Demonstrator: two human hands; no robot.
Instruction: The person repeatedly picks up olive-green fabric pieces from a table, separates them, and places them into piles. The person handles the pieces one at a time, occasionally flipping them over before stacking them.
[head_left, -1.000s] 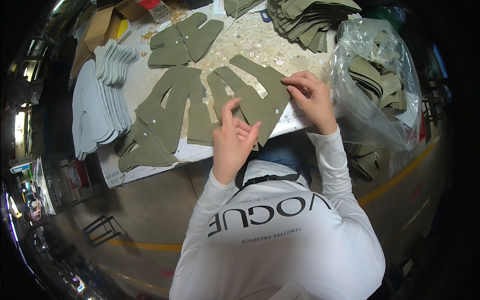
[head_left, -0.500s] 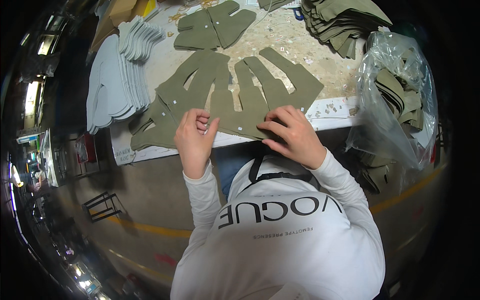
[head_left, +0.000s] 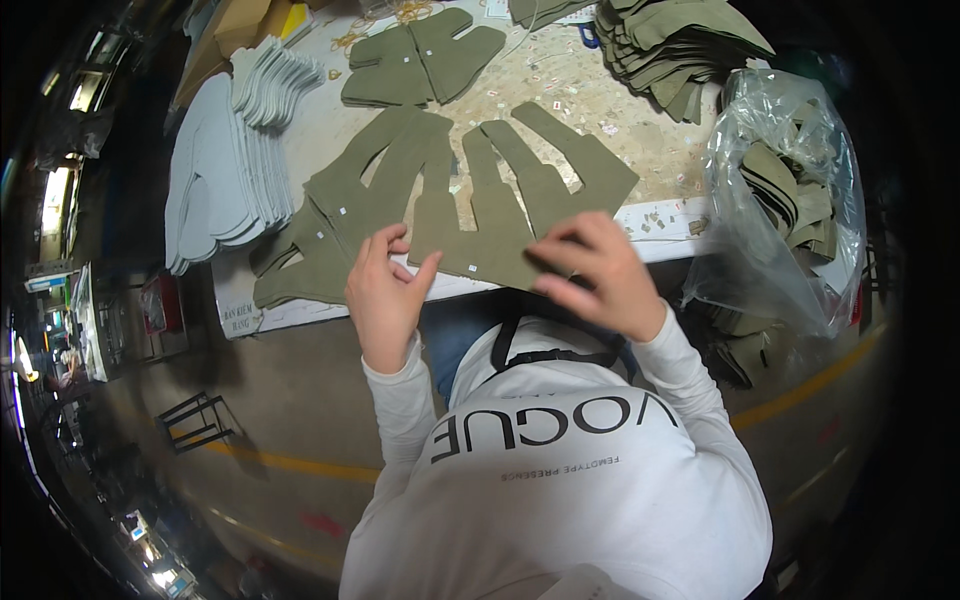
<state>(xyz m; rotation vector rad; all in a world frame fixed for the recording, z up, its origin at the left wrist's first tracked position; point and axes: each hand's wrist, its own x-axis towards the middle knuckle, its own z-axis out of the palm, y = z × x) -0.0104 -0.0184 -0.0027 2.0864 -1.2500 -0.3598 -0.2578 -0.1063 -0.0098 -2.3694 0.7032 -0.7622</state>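
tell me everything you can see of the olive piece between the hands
The olive piece is matte, like fabric or leather, with a small white label near its lower edge and two far-pointing prongs split by a gap. It lies mostly flat at the near edge of the table, among similar pieces. The left hand has its thumb at the left corner; the blurred right hand is at the right end, contact unclear.
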